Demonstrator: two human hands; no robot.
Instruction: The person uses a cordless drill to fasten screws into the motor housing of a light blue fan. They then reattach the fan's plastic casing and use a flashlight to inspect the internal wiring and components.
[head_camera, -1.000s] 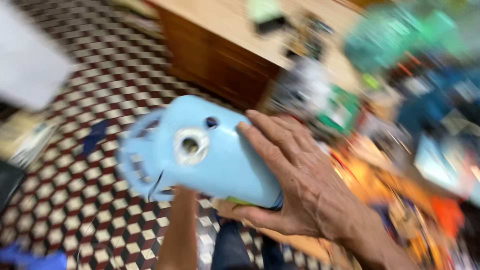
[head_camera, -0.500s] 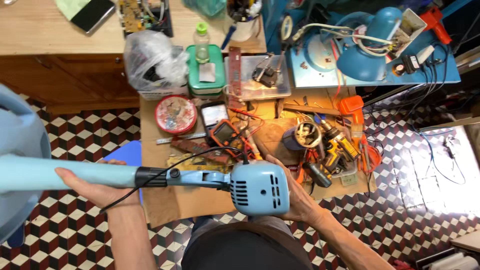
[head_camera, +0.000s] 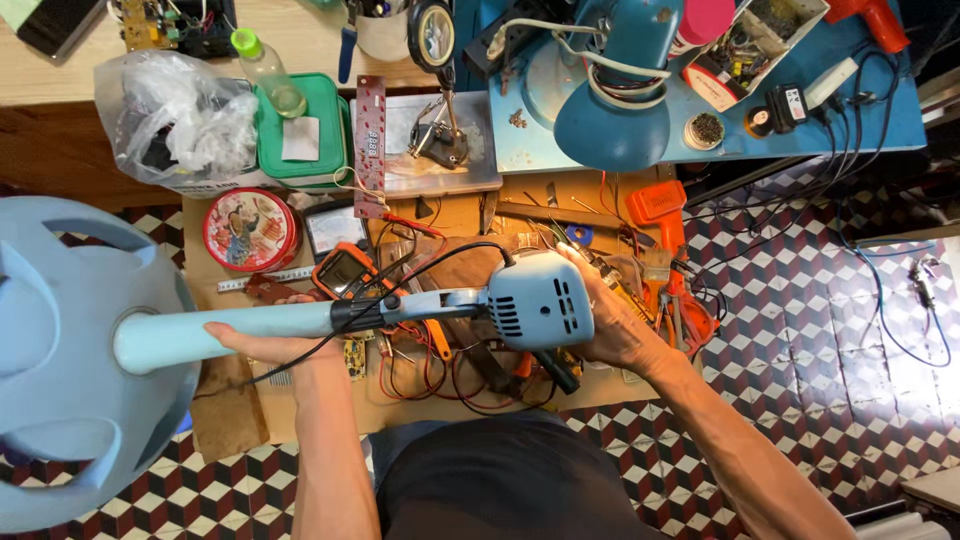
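My left hand (head_camera: 262, 345) grips the fan (head_camera: 300, 325) by its stiff pole, my right hand (head_camera: 612, 322) cups the heavy-looking motor head; the big base at frame left seems awkward.

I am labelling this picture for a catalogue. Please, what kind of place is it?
Probably a home electronics repair bench: a multimeter, a circuit board and a desk lamp sit among tangled wires.

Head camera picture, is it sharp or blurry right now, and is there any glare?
Head view: sharp on the pale blue fan pole, the left hand and the right hand; the fan base looms bulged at the left edge; bright glare on the floor at right.
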